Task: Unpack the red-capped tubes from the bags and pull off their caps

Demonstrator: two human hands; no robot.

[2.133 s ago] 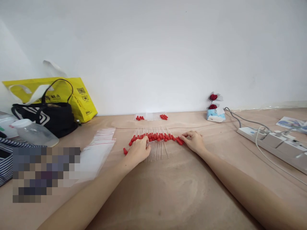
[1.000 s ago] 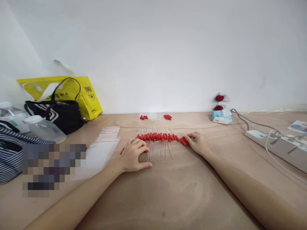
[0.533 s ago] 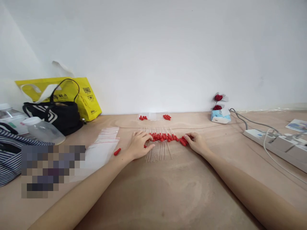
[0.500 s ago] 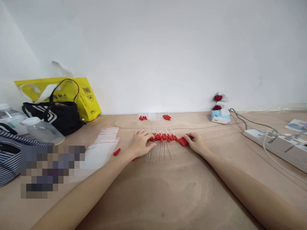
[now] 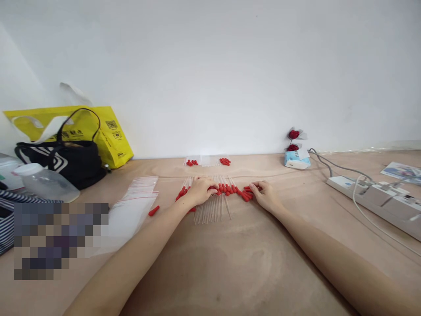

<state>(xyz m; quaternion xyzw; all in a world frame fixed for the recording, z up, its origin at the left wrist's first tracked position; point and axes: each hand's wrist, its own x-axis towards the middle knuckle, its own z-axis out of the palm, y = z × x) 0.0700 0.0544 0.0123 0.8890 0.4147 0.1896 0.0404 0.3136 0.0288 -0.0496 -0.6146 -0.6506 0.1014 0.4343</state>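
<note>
A row of glass droppers [image 5: 210, 210] with red rubber bulbs [image 5: 228, 189] lies across the middle of the table, thin tubes pointing both toward me and toward the wall. My left hand [image 5: 204, 190] rests over the row, its curled fingers and thumb closed at a red bulb. More bulbed droppers [image 5: 182, 192] show to the left of that hand, partly behind my wrist. At the row's right end my right hand [image 5: 265, 195] pinches a red bulb beside a small cluster of bulbs [image 5: 245, 196]. A loose red bulb [image 5: 154, 210] lies farther left.
Clear zip bags [image 5: 133, 215] are left of my forearm, near a yellow bag [image 5: 115, 136], a black bag [image 5: 82, 162] and a plastic bottle [image 5: 49, 184]. Bagged droppers [image 5: 225, 161] lie by the wall. A tissue pack [image 5: 297, 160] and power strip [image 5: 371, 197] stand right.
My left hand has moved right along the row, uncovering red-bulbed droppers on its left. My right hand stays at the right end. The whole view has shifted slightly.
</note>
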